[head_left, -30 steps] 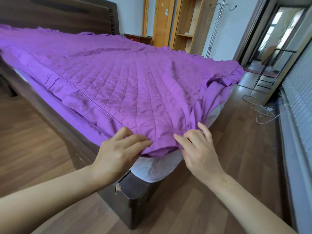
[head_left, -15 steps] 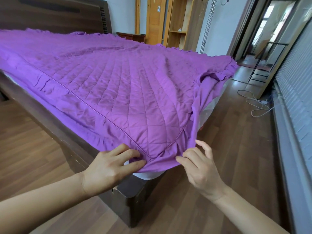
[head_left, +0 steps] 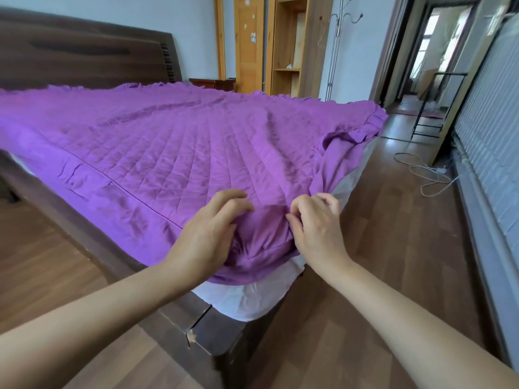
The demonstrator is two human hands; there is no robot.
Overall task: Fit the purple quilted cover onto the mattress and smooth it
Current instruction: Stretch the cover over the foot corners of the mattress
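Your left hand point(head_left: 210, 231) and right hand point(head_left: 316, 228) sit close together on the near corner of the cover point(head_left: 168, 153), fingers curled into the cloth. The right pinches a fold between thumb and fingertips. The left looks to have a bunch gathered under its thumb, though blur makes it hard to say how much.

The cover lies spread across the top of the mattress point(head_left: 247, 299). Its near corner is drawn only partway down, so white shows below the hem, above the bed frame point(head_left: 224, 335). Along the right edge the skirt is rucked up and more white is bare.

Expect the cover to be light, soft and limp. The quilted top probably has a little body, but the plain skirt will fold and slide wherever you pull it. It will likely slip on the smooth white surface, so a tug here may drag the far corners.

Take hold at the piped seam where top meets skirt, one hand on each side of the corner. Draw down evenly rather than pulling from the loose hem.
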